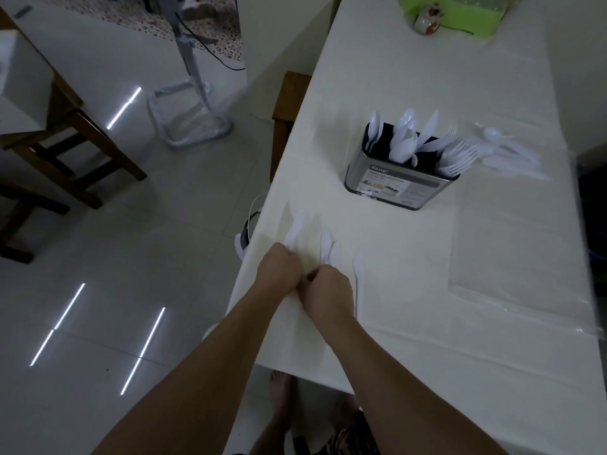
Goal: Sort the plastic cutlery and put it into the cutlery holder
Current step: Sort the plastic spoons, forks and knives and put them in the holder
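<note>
Both hands work close together near the left edge of the table [410,290], which is covered with a smooth white cloth. The left hand [277,269] has its fingers curled around the handle end of a white plastic knife [294,229]; the blade points away from the person, its long axis running roughly along the table's left edge. The right hand [328,290] is also curled, fingers tucked in, and seems to pinch the handles of two white spoons [329,246], though the grip itself is hidden under the knuckles. Their bowls lie side by side and point away too. Just right of that hand, another plastic knife [358,277] lies flat on the cloth, long axis likewise pointing away from the person.

Farther up the table stands the cutlery holder [399,183], a rounded metal box with a dark inner rim and a paper label on its near face. It holds white plastic pieces upright: spoons [405,136] at the left and middle, forks [458,156] fanned out at the right end, tines leaning rightward. Beside its right end a loose heap of more white cutlery [512,156] lies on a clear plastic sheet. At the table's far end are a green plastic box [460,18] and a small ceramic figure [427,19].
</note>
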Demonstrator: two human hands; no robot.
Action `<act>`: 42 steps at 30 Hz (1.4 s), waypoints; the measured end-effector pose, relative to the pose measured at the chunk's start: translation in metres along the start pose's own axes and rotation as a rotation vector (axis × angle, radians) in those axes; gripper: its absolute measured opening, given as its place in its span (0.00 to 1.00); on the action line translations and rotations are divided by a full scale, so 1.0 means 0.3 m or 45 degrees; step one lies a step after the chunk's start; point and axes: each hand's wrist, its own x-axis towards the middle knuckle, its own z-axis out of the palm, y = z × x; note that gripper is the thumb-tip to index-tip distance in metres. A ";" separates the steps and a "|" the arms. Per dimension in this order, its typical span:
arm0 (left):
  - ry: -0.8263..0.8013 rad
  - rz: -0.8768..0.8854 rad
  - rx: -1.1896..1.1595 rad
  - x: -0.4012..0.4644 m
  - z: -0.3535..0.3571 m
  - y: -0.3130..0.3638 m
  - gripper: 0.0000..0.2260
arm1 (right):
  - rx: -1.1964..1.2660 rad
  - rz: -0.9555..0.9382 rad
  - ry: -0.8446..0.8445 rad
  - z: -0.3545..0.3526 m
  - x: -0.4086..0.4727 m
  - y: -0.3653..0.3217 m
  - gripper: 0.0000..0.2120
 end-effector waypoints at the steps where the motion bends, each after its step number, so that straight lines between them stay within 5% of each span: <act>1: -0.021 0.000 -0.043 -0.005 0.005 0.005 0.13 | 0.027 -0.006 -0.001 0.003 -0.003 -0.003 0.09; 8: -0.059 0.040 -0.053 0.006 0.020 0.012 0.11 | 0.119 -0.100 0.016 -0.018 -0.023 0.040 0.09; 15: -0.080 0.012 -0.127 0.001 0.038 0.009 0.10 | -0.237 0.120 0.187 -0.045 -0.053 0.157 0.15; 30: 0.059 0.144 0.368 -0.117 0.143 0.015 0.10 | -0.211 0.291 0.140 -0.080 -0.068 0.268 0.14; 42: 0.039 0.057 0.013 -0.099 0.061 0.000 0.10 | -0.056 0.211 0.034 -0.063 -0.050 0.203 0.11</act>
